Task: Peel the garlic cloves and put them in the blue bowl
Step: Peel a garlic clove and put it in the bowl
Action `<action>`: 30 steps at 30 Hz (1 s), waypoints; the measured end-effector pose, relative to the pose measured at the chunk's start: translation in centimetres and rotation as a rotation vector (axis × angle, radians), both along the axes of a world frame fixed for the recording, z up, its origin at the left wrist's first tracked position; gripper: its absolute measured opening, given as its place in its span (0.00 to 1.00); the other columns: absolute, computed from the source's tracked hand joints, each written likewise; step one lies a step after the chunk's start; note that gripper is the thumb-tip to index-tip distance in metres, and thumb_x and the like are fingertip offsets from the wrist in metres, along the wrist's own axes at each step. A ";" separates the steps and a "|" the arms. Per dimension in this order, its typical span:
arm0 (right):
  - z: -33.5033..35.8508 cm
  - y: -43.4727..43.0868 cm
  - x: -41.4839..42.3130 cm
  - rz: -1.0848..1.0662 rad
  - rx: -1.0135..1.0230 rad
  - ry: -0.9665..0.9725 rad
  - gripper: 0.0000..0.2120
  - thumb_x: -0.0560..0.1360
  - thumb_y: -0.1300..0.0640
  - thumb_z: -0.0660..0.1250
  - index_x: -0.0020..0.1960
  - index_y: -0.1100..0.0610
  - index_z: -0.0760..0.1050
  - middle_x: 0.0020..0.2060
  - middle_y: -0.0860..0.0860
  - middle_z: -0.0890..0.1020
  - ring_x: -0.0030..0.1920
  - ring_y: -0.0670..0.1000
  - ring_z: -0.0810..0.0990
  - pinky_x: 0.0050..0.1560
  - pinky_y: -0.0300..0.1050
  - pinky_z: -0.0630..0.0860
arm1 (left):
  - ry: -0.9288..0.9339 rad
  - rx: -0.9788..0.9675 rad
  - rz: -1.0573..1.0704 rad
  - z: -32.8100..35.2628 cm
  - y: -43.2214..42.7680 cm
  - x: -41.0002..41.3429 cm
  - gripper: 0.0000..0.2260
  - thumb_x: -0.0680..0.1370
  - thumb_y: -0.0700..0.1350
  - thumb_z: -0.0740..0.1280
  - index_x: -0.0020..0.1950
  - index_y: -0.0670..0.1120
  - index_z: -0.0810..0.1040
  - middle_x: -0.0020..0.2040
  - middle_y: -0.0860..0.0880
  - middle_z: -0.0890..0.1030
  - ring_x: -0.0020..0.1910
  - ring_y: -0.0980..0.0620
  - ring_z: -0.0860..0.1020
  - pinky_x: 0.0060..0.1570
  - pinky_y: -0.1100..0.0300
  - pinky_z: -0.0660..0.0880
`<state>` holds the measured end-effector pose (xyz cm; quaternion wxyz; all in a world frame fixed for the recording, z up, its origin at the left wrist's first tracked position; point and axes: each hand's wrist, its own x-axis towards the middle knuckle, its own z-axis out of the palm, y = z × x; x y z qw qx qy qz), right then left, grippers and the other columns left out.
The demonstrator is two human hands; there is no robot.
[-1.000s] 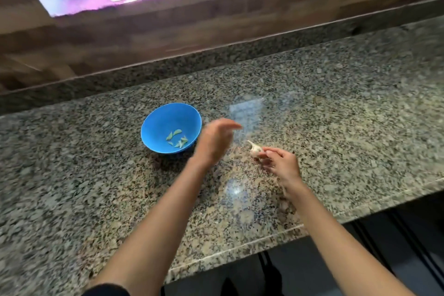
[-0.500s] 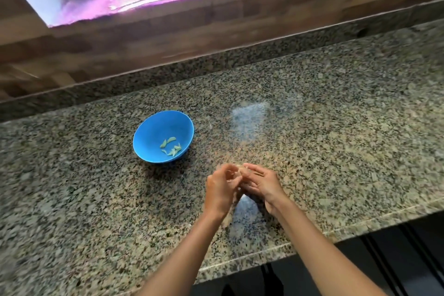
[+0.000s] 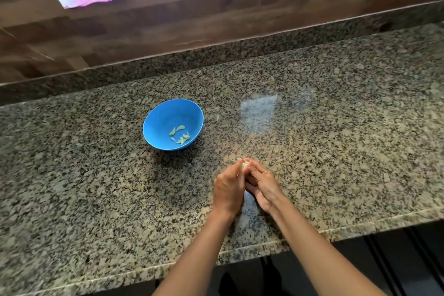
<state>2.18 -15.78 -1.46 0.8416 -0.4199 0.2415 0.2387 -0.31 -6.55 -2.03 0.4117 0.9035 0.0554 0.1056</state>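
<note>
A blue bowl [image 3: 168, 113] stands on the granite counter [image 3: 336, 151], left of centre, with several peeled pale cloves [image 3: 180, 135] lying in its bottom. To its lower right my left hand [image 3: 228, 187] and my right hand [image 3: 263, 185] are pressed together above the counter. Their fingertips pinch a whitish garlic piece [image 3: 245, 164], mostly hidden by the fingers. The hands are apart from the bowl, roughly a bowl's width away.
The counter's front edge [image 3: 264, 245] runs just below my wrists, with a dark gap beneath it. A low granite upstand [image 3: 216, 55] and a wooden wall panel [image 3: 168, 19] close off the back. A bright glare patch [image 3: 259, 106] lies right of the bowl.
My left hand came back from beside the bowl and joined the right hand on the garlic. Both hands now sit lower and closer to the counter's front edge.
</note>
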 end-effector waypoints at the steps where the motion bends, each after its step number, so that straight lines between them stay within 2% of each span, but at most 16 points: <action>1: 0.0 0.2 0.0 -0.020 0.014 0.012 0.13 0.76 0.65 0.61 0.60 0.60 0.74 0.37 0.53 0.83 0.36 0.47 0.81 0.36 0.39 0.80 | -0.033 0.028 0.005 -0.3 -0.3 -0.1 0.14 0.79 0.45 0.60 0.54 0.38 0.79 0.39 0.44 0.83 0.29 0.56 0.78 0.28 0.69 0.76; 3: 0.0 0.4 0.0 -0.051 0.005 0.016 0.14 0.76 0.67 0.60 0.61 0.63 0.73 0.42 0.55 0.82 0.37 0.47 0.82 0.34 0.36 0.79 | -0.095 0.038 0.030 -1.1 -0.7 0.0 0.18 0.79 0.47 0.56 0.52 0.36 0.79 0.38 0.44 0.83 0.29 0.54 0.79 0.27 0.62 0.78; 6: -0.5 1.0 -0.3 -0.080 -0.052 -0.008 0.14 0.75 0.67 0.62 0.61 0.62 0.74 0.50 0.55 0.81 0.45 0.50 0.82 0.38 0.38 0.80 | -0.121 0.015 0.153 -1.3 -1.3 0.1 0.19 0.80 0.49 0.54 0.46 0.38 0.80 0.32 0.46 0.81 0.24 0.55 0.76 0.22 0.61 0.75; 8: -0.9 1.3 -0.5 -0.116 -0.054 -0.015 0.13 0.75 0.66 0.62 0.59 0.60 0.75 0.50 0.56 0.82 0.47 0.52 0.82 0.41 0.39 0.81 | -0.103 -0.002 0.191 -1.2 -1.2 0.5 0.15 0.80 0.46 0.57 0.44 0.39 0.80 0.31 0.46 0.80 0.23 0.57 0.73 0.21 0.67 0.72; 10: -1.3 1.3 -0.4 -0.142 -0.073 -0.037 0.11 0.75 0.65 0.63 0.56 0.61 0.76 0.45 0.57 0.83 0.43 0.51 0.82 0.41 0.41 0.81 | -0.102 0.021 0.166 -1.1 -0.8 0.5 0.09 0.79 0.41 0.62 0.45 0.39 0.81 0.32 0.46 0.82 0.25 0.59 0.73 0.24 0.78 0.66; 11: -1.4 1.3 -0.3 -0.149 -0.100 -0.060 0.10 0.74 0.65 0.64 0.55 0.62 0.77 0.43 0.57 0.83 0.41 0.51 0.83 0.40 0.40 0.81 | -0.100 0.036 0.135 -1.0 -0.5 0.5 0.07 0.78 0.39 0.64 0.47 0.40 0.82 0.33 0.46 0.83 0.26 0.60 0.73 0.25 0.80 0.65; 13: -1.3 1.4 -0.1 -0.146 -0.190 -0.104 0.10 0.73 0.65 0.67 0.54 0.64 0.77 0.42 0.57 0.83 0.40 0.52 0.83 0.40 0.41 0.81 | -0.089 0.064 0.033 -0.3 0.6 0.3 0.06 0.78 0.38 0.65 0.50 0.40 0.82 0.36 0.47 0.83 0.28 0.59 0.75 0.29 0.82 0.67; 15: -1.0 1.6 0.0 -0.116 -0.383 -0.152 0.12 0.72 0.64 0.68 0.55 0.65 0.77 0.45 0.57 0.83 0.42 0.53 0.82 0.43 0.43 0.81 | -0.028 0.030 -0.010 0.3 1.6 0.1 0.05 0.77 0.39 0.66 0.49 0.40 0.81 0.37 0.47 0.83 0.29 0.57 0.78 0.31 0.77 0.72; 16: -0.8 1.4 0.1 -0.071 -0.543 -0.208 0.13 0.72 0.62 0.68 0.56 0.63 0.77 0.46 0.54 0.83 0.41 0.51 0.82 0.43 0.41 0.80 | 0.048 -0.080 0.052 0.6 2.2 0.1 0.04 0.77 0.40 0.67 0.47 0.40 0.81 0.37 0.48 0.82 0.30 0.56 0.79 0.31 0.73 0.74; 19: 0.0 -0.2 0.7 0.158 -0.974 -0.399 0.12 0.75 0.57 0.66 0.57 0.58 0.77 0.42 0.51 0.82 0.32 0.45 0.77 0.31 0.33 0.74 | 0.352 -0.563 0.259 1.2 4.8 0.5 0.05 0.75 0.39 0.69 0.42 0.37 0.81 0.37 0.43 0.82 0.33 0.49 0.80 0.37 0.56 0.80; 21: 0.1 -1.5 1.6 0.276 -1.159 -0.480 0.11 0.75 0.56 0.65 0.55 0.58 0.78 0.45 0.54 0.82 0.36 0.48 0.78 0.32 0.35 0.73 | 0.453 -0.398 0.190 1.0 6.2 0.5 0.04 0.73 0.39 0.70 0.42 0.38 0.82 0.37 0.43 0.83 0.35 0.48 0.81 0.41 0.49 0.81; 23: 0.2 -2.2 2.4 0.329 -1.309 -0.484 0.12 0.76 0.55 0.64 0.56 0.58 0.78 0.55 0.55 0.78 0.48 0.50 0.77 0.42 0.38 0.73 | 0.477 -0.124 0.074 1.6 6.6 0.3 0.04 0.73 0.43 0.72 0.43 0.43 0.83 0.38 0.47 0.84 0.37 0.51 0.82 0.42 0.53 0.81; 25: 0.3 -2.5 2.3 0.337 -1.430 -0.521 0.16 0.76 0.53 0.63 0.62 0.56 0.74 0.61 0.55 0.72 0.58 0.51 0.72 0.51 0.41 0.72 | 0.486 0.018 -0.036 2.2 6.4 0.8 0.05 0.72 0.44 0.73 0.43 0.43 0.84 0.38 0.48 0.84 0.37 0.54 0.81 0.43 0.57 0.80; 26: 0.4 -2.3 2.0 0.282 -1.477 -0.608 0.18 0.77 0.54 0.62 0.65 0.56 0.71 0.62 0.54 0.71 0.59 0.50 0.70 0.54 0.42 0.72 | 0.503 0.066 -0.064 2.5 6.4 1.2 0.05 0.71 0.44 0.74 0.42 0.43 0.84 0.38 0.48 0.84 0.37 0.54 0.81 0.43 0.58 0.79; 28: 0.6 -1.3 0.8 0.152 -1.403 -0.877 0.17 0.77 0.59 0.61 0.65 0.57 0.71 0.57 0.53 0.74 0.52 0.45 0.72 0.50 0.37 0.75 | 0.555 0.157 -0.081 3.2 6.4 2.3 0.05 0.70 0.43 0.75 0.41 0.42 0.83 0.40 0.47 0.83 0.38 0.55 0.79 0.42 0.59 0.78; 30: 0.8 0.3 -0.6 0.229 -1.263 -1.036 0.14 0.77 0.62 0.61 0.62 0.59 0.74 0.49 0.54 0.79 0.38 0.40 0.74 0.38 0.28 0.74 | 0.593 0.244 -0.074 3.4 6.4 3.2 0.07 0.69 0.42 0.76 0.42 0.40 0.82 0.40 0.45 0.83 0.39 0.52 0.80 0.44 0.57 0.79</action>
